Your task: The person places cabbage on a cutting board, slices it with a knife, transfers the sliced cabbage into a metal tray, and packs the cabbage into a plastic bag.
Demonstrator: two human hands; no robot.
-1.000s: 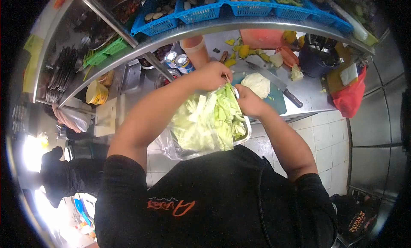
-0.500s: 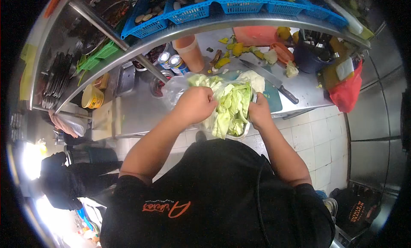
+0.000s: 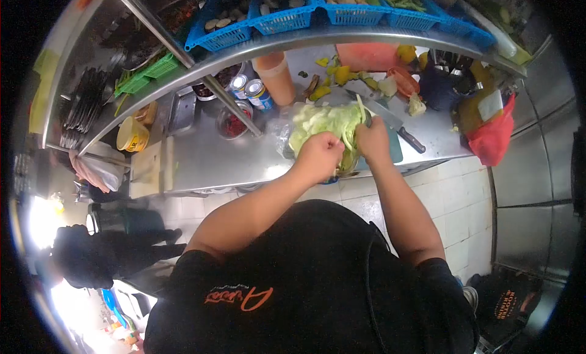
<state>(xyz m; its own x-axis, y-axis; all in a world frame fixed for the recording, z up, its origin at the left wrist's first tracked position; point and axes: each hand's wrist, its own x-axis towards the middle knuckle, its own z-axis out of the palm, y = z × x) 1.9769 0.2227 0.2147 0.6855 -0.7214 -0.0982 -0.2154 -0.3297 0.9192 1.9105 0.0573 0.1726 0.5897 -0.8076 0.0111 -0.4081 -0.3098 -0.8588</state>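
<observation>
A clear plastic bag (image 3: 282, 137) filled with pale green cut leaves (image 3: 317, 120) lies at the counter's front edge. My left hand (image 3: 320, 153) is closed at the near side of the leaves, its fingers pinched on something I cannot make out. On the right, my right hand (image 3: 372, 138) grips the rim of a container (image 3: 351, 164), which is mostly hidden under the leaves. A green cutting board (image 3: 392, 147) shows beside that hand, and a knife (image 3: 410, 139) with a dark handle lies across it.
Blue baskets (image 3: 284, 22) of vegetables line the shelf above. An orange-filled container (image 3: 276, 77), cans (image 3: 258, 94) and a bowl of red pieces (image 3: 234, 123) stand left of the bag. Yellow peels (image 3: 343, 75) and a red bag (image 3: 495, 134) are toward the right. Another person (image 3: 85, 253) is at left.
The bag and leaves have moved away from my body onto the counter. My left hand has shifted right and lower, nearer my right hand.
</observation>
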